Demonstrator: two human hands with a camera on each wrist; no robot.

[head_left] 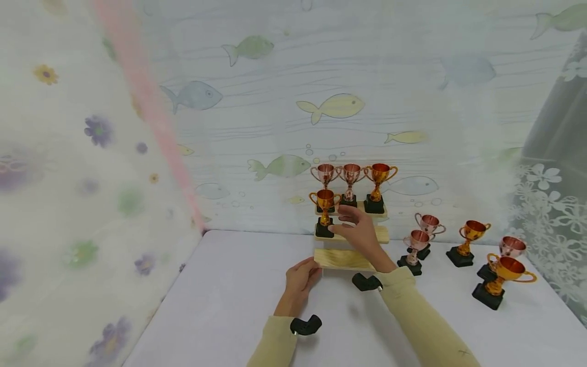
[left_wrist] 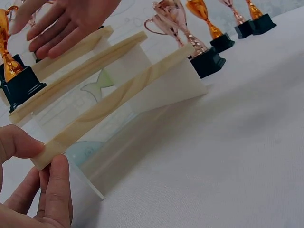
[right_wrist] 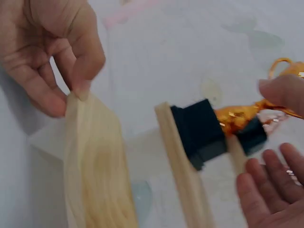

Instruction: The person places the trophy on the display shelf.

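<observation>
On the white table, five loose trophies stand to the right of the wooden steps: two copper ones nearest, a gold one beyond them, and a copper and gold pair farthest right, near the table edge. Behind the table hangs a pale sheet printed with fish. Left of the table is a flowered curtain with a pink stripe, and right of it a lace one.

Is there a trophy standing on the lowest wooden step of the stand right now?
No, the lowest step is bare, its left end pinched by the left hand; the trophies stand on higher steps.
</observation>
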